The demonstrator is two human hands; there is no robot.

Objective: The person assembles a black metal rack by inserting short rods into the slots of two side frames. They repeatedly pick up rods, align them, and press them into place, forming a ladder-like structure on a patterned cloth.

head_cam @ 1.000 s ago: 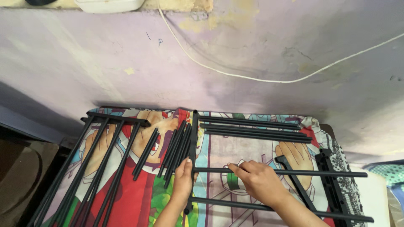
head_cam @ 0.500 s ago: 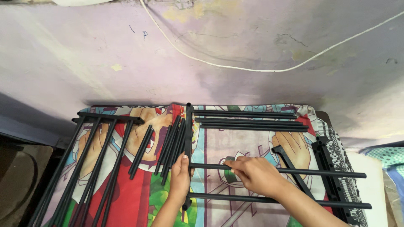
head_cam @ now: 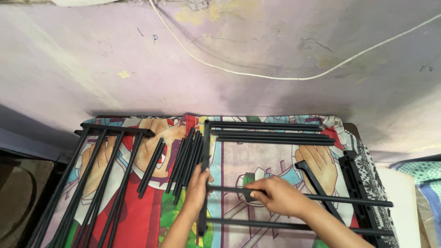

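While the left hand wraps its grip around the upright black bar, the right hand pinches a horizontal rod just beside that bar.

Single head view, steep downward (near), facing wall.
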